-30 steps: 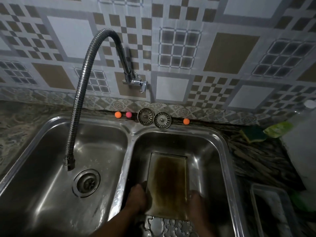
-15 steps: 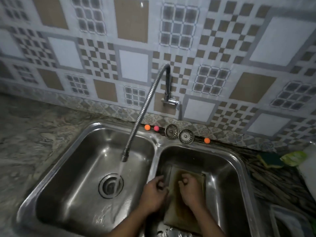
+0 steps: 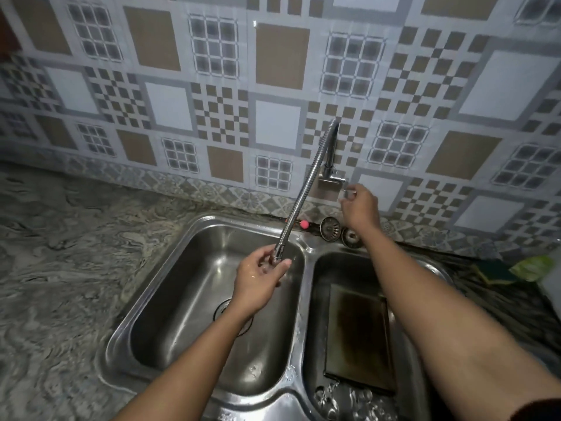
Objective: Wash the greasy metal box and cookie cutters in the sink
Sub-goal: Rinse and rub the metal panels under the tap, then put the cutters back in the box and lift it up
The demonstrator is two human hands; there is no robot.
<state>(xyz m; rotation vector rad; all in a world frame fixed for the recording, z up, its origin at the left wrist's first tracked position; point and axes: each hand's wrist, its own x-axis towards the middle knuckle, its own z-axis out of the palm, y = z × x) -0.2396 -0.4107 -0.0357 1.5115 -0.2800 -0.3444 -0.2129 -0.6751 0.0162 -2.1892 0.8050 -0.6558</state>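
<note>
Left hand grips spout (open basin below); right hand on tap handle.

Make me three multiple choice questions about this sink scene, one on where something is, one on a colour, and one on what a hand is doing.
1. Where does the greasy metal box lie?
A. right basin
B. left basin
C. on the counter

2. What colour is the small ball behind the faucet hose?
A. blue
B. pink
C. white

3. What is the right hand doing?
A. scrubbing the box
B. holding a sponge
C. gripping the tap handle

Answers: 1 A, the stained box sits in the right basin. 2 B, the ball on the sink's back ledge looks pink. 3 C, its fingers close on the handle at the wall, while the left hand holds the hose end.
</note>
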